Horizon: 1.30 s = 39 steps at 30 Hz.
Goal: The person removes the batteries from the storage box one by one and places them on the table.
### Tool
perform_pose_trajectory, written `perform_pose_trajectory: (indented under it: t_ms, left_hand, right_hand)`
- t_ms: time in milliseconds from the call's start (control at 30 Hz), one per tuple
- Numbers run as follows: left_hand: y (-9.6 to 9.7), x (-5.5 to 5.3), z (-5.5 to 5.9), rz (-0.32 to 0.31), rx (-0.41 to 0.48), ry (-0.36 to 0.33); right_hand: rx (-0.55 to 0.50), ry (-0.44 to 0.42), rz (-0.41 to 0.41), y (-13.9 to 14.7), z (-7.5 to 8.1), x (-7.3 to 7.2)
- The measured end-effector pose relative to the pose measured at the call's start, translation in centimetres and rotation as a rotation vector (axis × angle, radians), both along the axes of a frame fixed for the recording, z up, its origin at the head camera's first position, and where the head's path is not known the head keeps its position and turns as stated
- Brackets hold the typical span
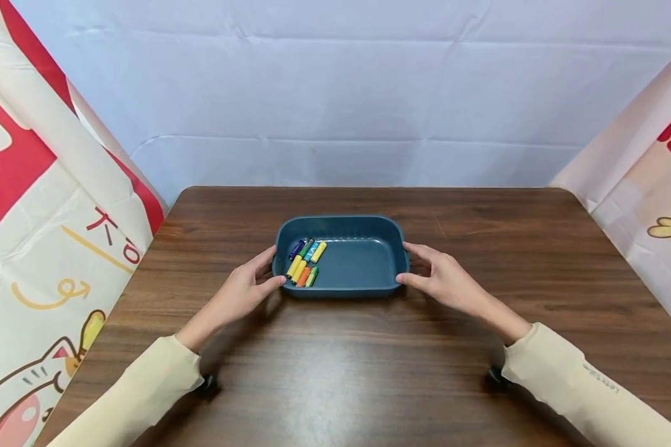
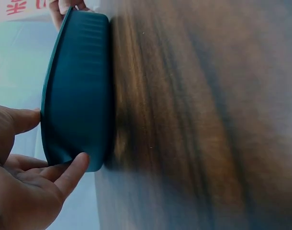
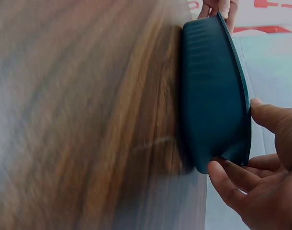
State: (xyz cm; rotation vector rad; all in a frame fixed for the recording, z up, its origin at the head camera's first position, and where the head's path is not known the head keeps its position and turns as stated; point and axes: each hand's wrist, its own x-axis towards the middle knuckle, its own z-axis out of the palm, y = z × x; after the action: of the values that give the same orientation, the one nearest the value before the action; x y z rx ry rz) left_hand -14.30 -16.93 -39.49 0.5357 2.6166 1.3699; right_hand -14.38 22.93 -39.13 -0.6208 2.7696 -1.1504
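"Both ends of the tray held?"
"Yes: left hand and right hand, half-curled, pinch it just below mid-frame."
"Handling?"
"Likely light, stiff, smooth; best gripped there."

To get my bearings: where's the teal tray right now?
In the head view, the teal tray is just below centre, with the wooden table beneath it, between the left hand and the right hand, which hold its ends.
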Motion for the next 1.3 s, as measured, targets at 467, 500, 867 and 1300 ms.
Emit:
perform_pose_trajectory:
  t_ms: [467,500,867,1300]
  left_hand:
    - [-2.7,4.1,-0.1,0.06,-0.055,0.0]
    - [-2.9,4.4,0.0,0.063,-0.058,0.001]
    - [-4.4,6.1,0.6,0.098,-0.065,0.0]
    - [-6.1,6.8,0.8,0.093,-0.079,-0.004]
  right_hand:
    - [-0.064,0.004,0.037,-3.0,-0.2,2.7]
    - [-0.065,0.007,0.04,-3.2,-0.2,2.9]
    - [-0.102,0.03,0.069,-4.7,-0.2,4.1]
    - [-0.16,0.015,0.082,-6.5,-0.3,5.0]
